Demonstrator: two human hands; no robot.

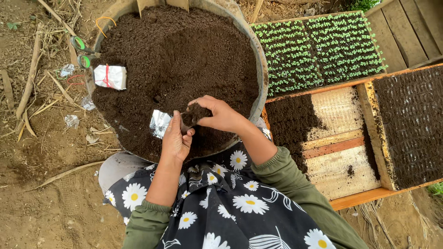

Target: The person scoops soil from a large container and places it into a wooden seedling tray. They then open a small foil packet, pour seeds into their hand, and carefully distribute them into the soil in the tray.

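Note:
A big round basin full of dark soil sits in front of me. My left hand holds a small clear plastic bag open at the basin's near side. My right hand is cupped around a clump of dark soil right above the bag's mouth. A bundle of folded plastic bags tied with a red band lies on the soil at the left. Both arms wear green sleeves over a black apron with white daisies.
Green-handled scissors lie by the basin's left rim. Wooden trays stand at the right: one partly filled with soil, one packed with dark filled bags, one with green seedlings. Dry stalks and scraps litter the dirt ground at left.

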